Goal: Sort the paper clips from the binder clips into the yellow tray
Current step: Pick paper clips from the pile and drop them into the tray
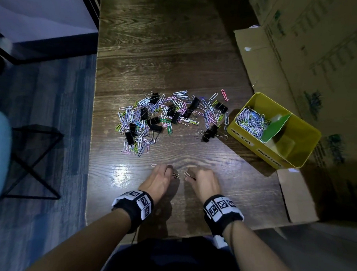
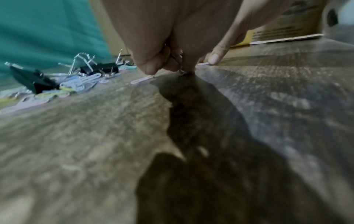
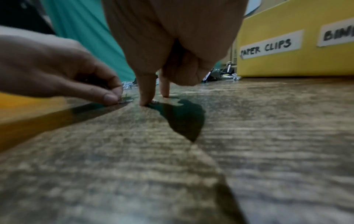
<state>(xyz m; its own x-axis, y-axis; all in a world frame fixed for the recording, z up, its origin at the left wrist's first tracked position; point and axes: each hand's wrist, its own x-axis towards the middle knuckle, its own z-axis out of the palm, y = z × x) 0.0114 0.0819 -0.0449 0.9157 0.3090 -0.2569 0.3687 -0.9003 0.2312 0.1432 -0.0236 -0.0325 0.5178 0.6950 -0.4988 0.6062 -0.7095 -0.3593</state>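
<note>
A mixed pile of coloured paper clips and black binder clips (image 1: 166,118) lies mid-table. The yellow tray (image 1: 308,130) stands at the right, split by a green divider (image 1: 276,127). Several paper clips (image 1: 251,121) lie in its compartment labelled PAPER CLIPS (image 3: 268,47). My left hand (image 1: 171,172) is low on the table near the front, fingers curled round a few paper clips (image 2: 180,62). My right hand (image 1: 192,175) is just beside it, pinching one paper clip (image 1: 188,174) against the wood, with its index fingertip (image 3: 143,103) on the tabletop.
One pale loose clip (image 1: 153,165) lies by my left fingertips. Large cardboard boxes (image 1: 299,58) stand behind and beside the tray, and a flap (image 1: 295,193) lies at the near right. The table's left edge (image 1: 91,152) drops to the floor, where a black wire stand (image 1: 33,159) sits.
</note>
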